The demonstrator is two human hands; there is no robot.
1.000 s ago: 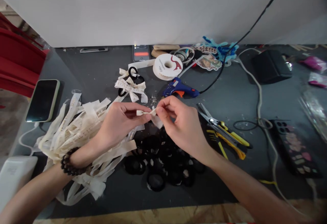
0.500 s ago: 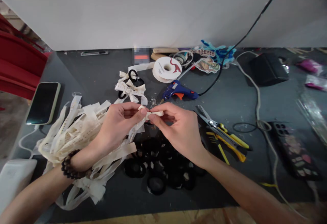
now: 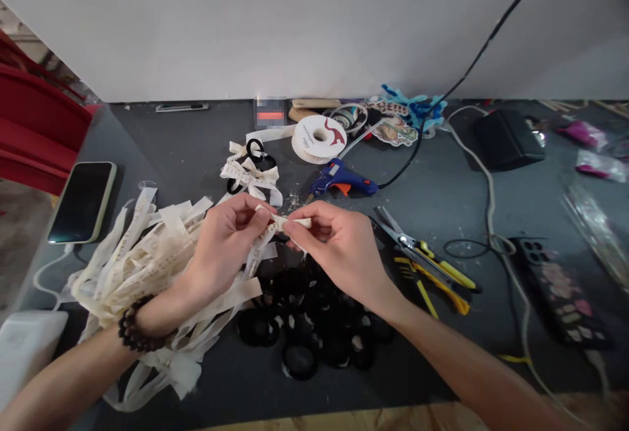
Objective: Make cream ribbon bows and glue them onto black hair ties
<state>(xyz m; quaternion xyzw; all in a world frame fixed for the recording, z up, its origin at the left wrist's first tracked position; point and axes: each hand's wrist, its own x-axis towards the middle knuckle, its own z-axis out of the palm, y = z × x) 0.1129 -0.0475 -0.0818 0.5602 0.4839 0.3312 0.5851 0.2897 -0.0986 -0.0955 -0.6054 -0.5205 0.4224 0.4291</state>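
Between my two hands is a cream ribbon bow (image 3: 278,223) with dark print, one tail hanging down to the left. My left hand (image 3: 228,238) pinches its left loop between thumb and fingers. The right loop is pinched in my right hand (image 3: 339,241). Below the hands lies a pile of black hair ties (image 3: 301,357), partly covered by my right hand. Cut ribbon strips (image 3: 142,254) heap up under and beside my left forearm. Just beyond the hands rest finished ribbon bows (image 3: 250,174) with black hair ties, and a blue hot glue gun (image 3: 344,177) with an orange trigger.
A ribbon spool (image 3: 318,138) stands behind the glue gun. Scissors (image 3: 405,241) and yellow-handled pliers (image 3: 445,270) lie right of my right hand. One phone (image 3: 82,202) is at far left, another (image 3: 560,293) at right. Cables (image 3: 491,188) cross the right side.
Both hands have spread slightly apart on the bow, and its left loop now shows more between the fingertips. The whole view has shifted a little; the things on the table stay put.
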